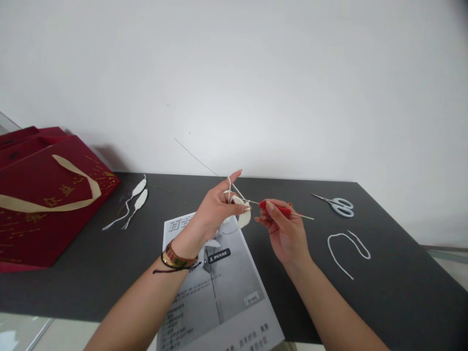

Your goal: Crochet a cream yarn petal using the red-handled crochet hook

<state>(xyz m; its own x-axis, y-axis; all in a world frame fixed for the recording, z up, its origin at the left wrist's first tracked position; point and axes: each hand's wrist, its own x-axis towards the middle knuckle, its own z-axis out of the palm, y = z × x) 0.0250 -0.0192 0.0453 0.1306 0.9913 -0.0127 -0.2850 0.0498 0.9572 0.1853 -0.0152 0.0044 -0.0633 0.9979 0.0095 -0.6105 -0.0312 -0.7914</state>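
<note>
My left hand [218, 204] pinches a small white crochet piece [244, 216], with white yarn looped round its raised index finger. A thin wire [195, 157] sticks out up and to the left from behind that finger. In my right hand [287, 229] is a crochet hook [275, 207] with a red grip, held like a pen. The hook's thin metal tip points left and meets the yarn at the white piece. My left fingers partly hide the piece.
A printed sheet [241, 292] lies beneath my hands on the dark table [307, 302]. Two white leaf-shaped crochet pieces [140, 200] with tails and a red gift bag [54, 195] are at left. Scissors [341, 205] and a loose white yarn strand [336, 234] lie at right. A white wall stands behind.
</note>
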